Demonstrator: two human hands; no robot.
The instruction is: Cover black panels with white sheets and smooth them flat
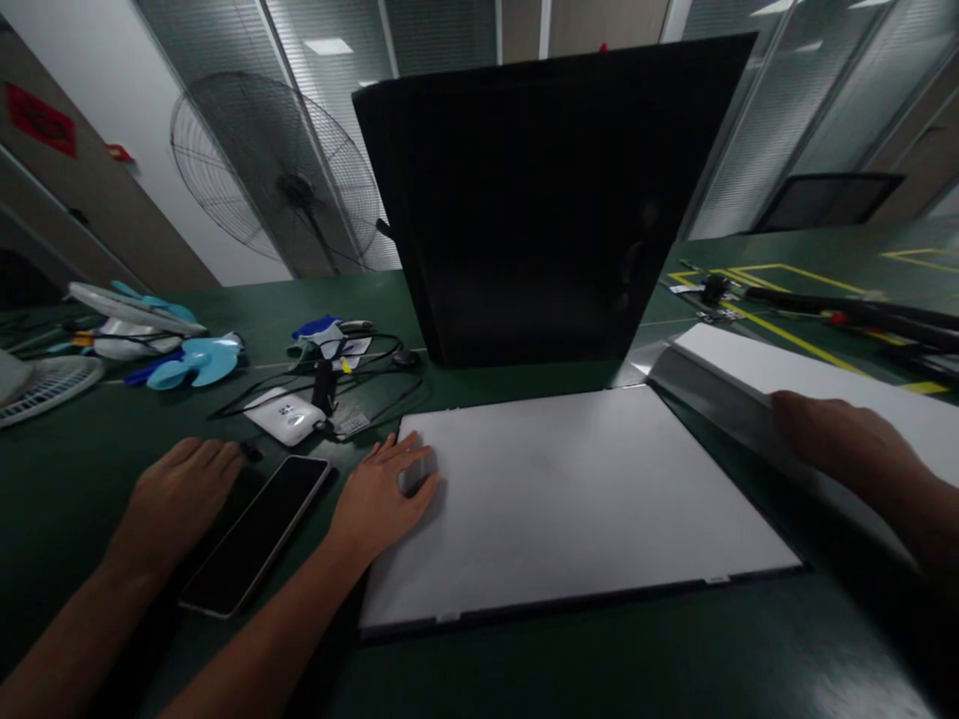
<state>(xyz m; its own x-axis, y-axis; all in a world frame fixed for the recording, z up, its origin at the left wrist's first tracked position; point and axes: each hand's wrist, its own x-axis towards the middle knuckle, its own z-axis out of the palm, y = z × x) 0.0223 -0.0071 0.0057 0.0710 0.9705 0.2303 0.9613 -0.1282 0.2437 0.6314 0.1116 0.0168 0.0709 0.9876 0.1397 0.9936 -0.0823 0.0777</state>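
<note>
A white rectangular panel [584,499] lies flat on the dark green table [599,659]. My left hand [382,494] lies open on it, fingers spread over its far-left corner. My right hand [846,439] rests palm down on a second white sheet [824,384] at the right, fingertips near its shiny grey edge [704,394]; it is slightly blurred and I see nothing gripped. A large black panel [539,200] stands upright behind the white one.
A third hand [176,489], apparently another person's, lies flat at the left beside a black phone [259,529]. Behind the phone are a white charger [289,414], cables and blue fan blades [195,359]. A standing fan [277,175] is further back. Tools [846,315] lie far right.
</note>
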